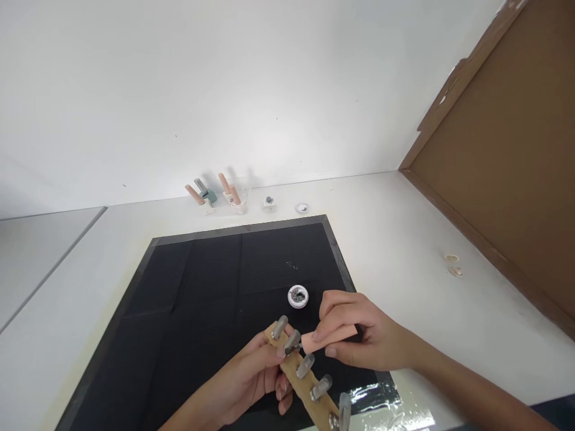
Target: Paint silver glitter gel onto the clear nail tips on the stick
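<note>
My left hand [254, 374] is wrapped round a tan strip [291, 365] that carries a row of several grey nail tips [305, 366]. Its thumb lies near the second tip from the far end. Between the fingers and thumb of my right hand [359, 329] is a nail polish brush [321, 340] with a peach handle. The bristle end meets or nearly meets that second nail tip [292, 341]; contact is too small to make out. Just beyond my hands a small round white pot [297, 297] of silvery flakes stands on the black mat [202, 299].
Along the wall stand peach-capped polish bottles [205, 206], a green bottle [209, 194], a clear container [242, 203], a small clear jar [269, 205] and a round dish [302, 208]. Two small pale oval pieces [454, 272] lie right, near a brown panel [503, 179].
</note>
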